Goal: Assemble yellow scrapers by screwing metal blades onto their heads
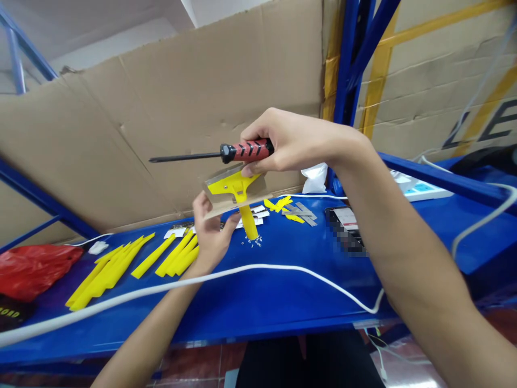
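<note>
My right hand [278,140] is closed around the red and black handle of a screwdriver [248,151], whose dark shaft points left. Its thumb also presses on the head of a yellow scraper [238,186]. A grey metal blade runs along the scraper's upper edge, and its yellow handle hangs down towards the table. My left hand [212,234], fingers curled, grips the left end of the scraper head, where a pale strip [238,203] lies below the head. Whether that strip is attached cannot be seen. Small white screws or bits [252,241] lie beneath the scraper.
Several yellow handles [109,275] lie left on the blue table [283,302]. Behind are yellow pieces [278,203], metal strips [307,213] and white cards [258,212]. A phone-like dark object [345,226] sits right. A white cable [283,267] crosses in front. A red bag [36,269] lies left.
</note>
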Available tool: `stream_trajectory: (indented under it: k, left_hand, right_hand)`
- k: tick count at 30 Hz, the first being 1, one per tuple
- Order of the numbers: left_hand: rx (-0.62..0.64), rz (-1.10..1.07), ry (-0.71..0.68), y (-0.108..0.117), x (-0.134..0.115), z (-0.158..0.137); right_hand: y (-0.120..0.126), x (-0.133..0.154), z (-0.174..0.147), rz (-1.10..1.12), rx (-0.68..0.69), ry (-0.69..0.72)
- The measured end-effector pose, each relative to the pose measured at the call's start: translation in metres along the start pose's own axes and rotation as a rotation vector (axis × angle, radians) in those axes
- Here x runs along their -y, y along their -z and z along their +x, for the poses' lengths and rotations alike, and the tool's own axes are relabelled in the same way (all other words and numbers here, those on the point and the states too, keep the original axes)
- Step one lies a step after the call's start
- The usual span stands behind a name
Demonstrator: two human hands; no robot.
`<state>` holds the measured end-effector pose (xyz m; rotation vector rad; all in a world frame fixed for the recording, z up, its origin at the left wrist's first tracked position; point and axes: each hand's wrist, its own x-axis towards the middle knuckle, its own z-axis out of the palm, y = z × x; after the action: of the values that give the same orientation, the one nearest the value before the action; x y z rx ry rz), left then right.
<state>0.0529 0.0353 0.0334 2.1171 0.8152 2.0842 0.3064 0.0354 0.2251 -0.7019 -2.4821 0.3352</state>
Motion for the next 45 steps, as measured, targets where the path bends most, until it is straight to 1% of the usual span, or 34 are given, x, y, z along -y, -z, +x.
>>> stream_trajectory:
  k: [3, 5, 6, 9, 12, 14, 17, 22, 26, 32, 38, 45]
  left_hand:
    - [0.172, -0.162, 0.266, -0.005, -0.005, -0.008]
    - [0.227, -0.231, 0.399, -0.008, -0.014, -0.01]
    - [0.228, -0.258, 0.45, -0.009, -0.018, -0.011]
    - [0.172, -0.31, 0.57, -0.012, -0.027, -0.012]
    - [0.201, -0.376, 0.667, -0.013, -0.029, -0.011]
    - [0.215, -0.46, 0.728, -0.015, -0.031, -0.01]
    - [0.188, -0.58, 0.82, -0.018, -0.038, -0.008]
    - [0.163, -0.689, 0.954, -0.023, -0.043, -0.006]
    - [0.13, -0.696, 0.988, -0.023, -0.037, -0.009]
    - [0.113, -0.636, 1.012, -0.022, -0.034, -0.011]
    - [0.11, -0.607, 0.992, -0.022, -0.032, -0.013]
    - [0.123, -0.574, 0.954, -0.024, -0.032, -0.015]
  right_hand:
    - [0.001, -0.001, 0.0, -0.028, -0.02, 0.027]
    - [0.0, -0.003, 0.002, -0.056, -0.004, 0.045]
    - [-0.001, -0.004, 0.003, -0.067, 0.013, 0.032]
    - [-0.004, -0.009, 0.007, -0.08, 0.082, -0.053]
    - [-0.007, -0.014, 0.011, -0.075, 0.15, -0.083]
    - [-0.01, -0.018, 0.013, -0.057, 0.212, -0.09]
    - [-0.014, -0.024, 0.015, -0.052, 0.301, -0.123]
    - [-0.017, -0.033, 0.021, -0.096, 0.339, -0.173]
    - [-0.016, -0.038, 0.022, -0.054, 0.352, -0.231]
    - [-0.014, -0.04, 0.02, -0.059, 0.315, -0.239]
    - [-0.011, -0.039, 0.019, -0.084, 0.291, -0.224]
    - [-0.012, -0.033, 0.018, -0.024, 0.291, -0.227]
